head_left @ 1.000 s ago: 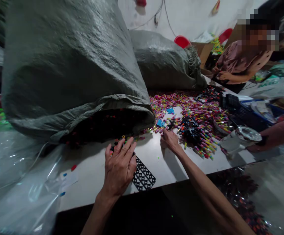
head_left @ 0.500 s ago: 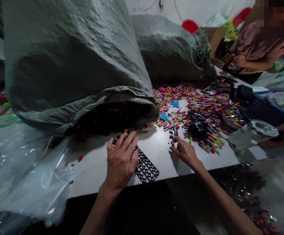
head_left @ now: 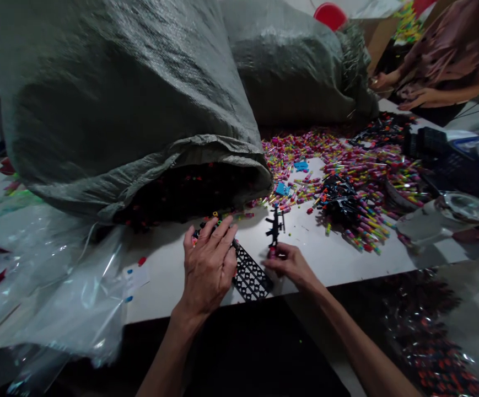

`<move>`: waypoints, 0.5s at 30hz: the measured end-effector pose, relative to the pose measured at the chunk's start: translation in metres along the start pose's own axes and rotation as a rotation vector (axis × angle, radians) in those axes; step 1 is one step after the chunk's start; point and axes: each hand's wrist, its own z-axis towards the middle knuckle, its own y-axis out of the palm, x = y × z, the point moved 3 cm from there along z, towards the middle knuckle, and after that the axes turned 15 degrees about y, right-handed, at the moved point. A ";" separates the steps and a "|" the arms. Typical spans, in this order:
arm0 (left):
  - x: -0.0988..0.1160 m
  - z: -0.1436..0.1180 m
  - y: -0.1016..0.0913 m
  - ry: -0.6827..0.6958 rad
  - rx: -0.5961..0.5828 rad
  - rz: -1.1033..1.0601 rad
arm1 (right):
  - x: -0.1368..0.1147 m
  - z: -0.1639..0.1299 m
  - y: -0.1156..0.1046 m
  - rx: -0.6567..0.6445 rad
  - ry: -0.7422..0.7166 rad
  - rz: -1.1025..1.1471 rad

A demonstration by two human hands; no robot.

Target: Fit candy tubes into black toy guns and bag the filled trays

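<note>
My left hand [head_left: 209, 263] lies palm down, fingers stretched and slightly apart, over the upper end of a black perforated plastic plate [head_left: 252, 274]. Small dark and coloured bits peek out past its fingertips; what lies under the palm is hidden. Between the thumb and fingers of my right hand [head_left: 292, 264], a small black toy gun [head_left: 275, 229] is pinched by its lower, pink-red end and points away from me. It is just right of the plate, over the white table [head_left: 171, 270].
A big grey-green woven sack [head_left: 132, 99] gapes toward me, with a second sack [head_left: 292, 66] behind. Small multicoloured sticks [head_left: 363, 165] and black toy parts [head_left: 338, 196] are heaped at right, near a clear jar [head_left: 425, 223]. Clear plastic bags [head_left: 69, 286] drape the left. Another person [head_left: 441, 66] works at far right.
My right hand has moved left toward the plate, bringing the toy gun with it, away from the heap of parts. My left hand stays over the plate. The view has shifted slightly.
</note>
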 end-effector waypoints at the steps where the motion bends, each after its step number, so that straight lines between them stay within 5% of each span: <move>1: 0.000 0.000 0.000 -0.004 -0.004 0.000 | -0.001 0.001 0.014 -0.036 0.006 -0.041; 6: 0.000 -0.002 -0.001 -0.012 -0.020 0.002 | 0.001 0.014 0.056 -0.144 -0.016 -0.114; 15: 0.000 -0.001 0.000 -0.025 0.003 -0.025 | 0.008 0.015 0.060 -0.163 -0.042 -0.102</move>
